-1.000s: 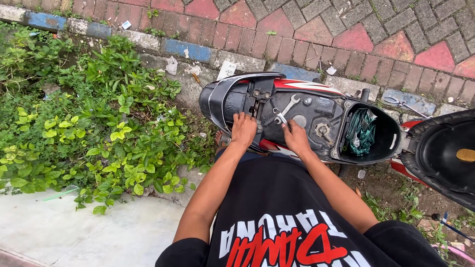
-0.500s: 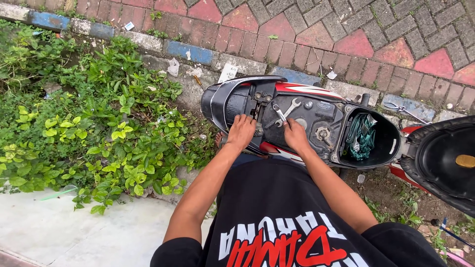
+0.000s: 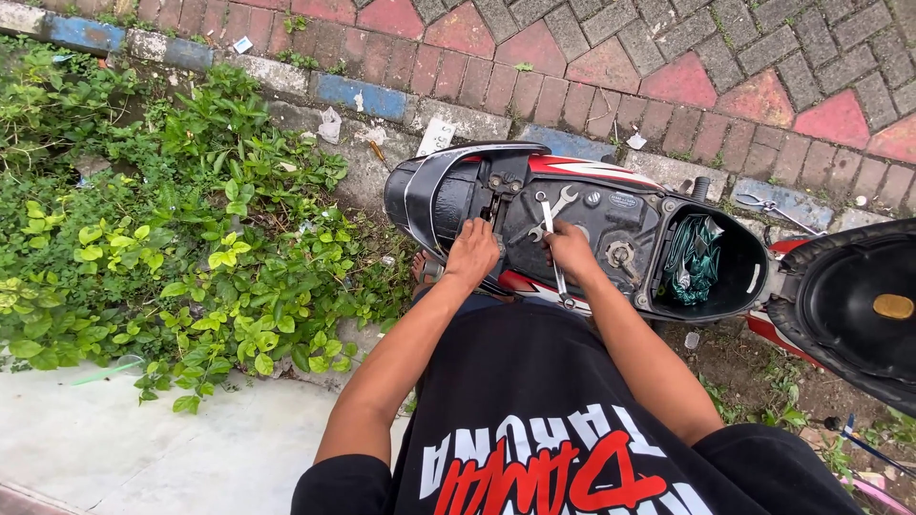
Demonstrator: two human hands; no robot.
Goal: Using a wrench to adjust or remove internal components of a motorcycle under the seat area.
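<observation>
Scooter [image 3: 611, 224] with seat raised: the left hand [image 3: 472, 253] is pressed, fingers curled, against the rear bodywork, unmoved since earlier; the right hand [image 3: 571, 250] remains closed on a wrench [image 3: 553, 250] over the open compartment.

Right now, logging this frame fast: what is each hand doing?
Left hand: resting on the scooter frame, holding nothing visible.
Right hand: closed on a spanner shaft.

Single head-worn view, looking steeply down, close over scooter [image 3: 611, 229], paving beyond
</observation>
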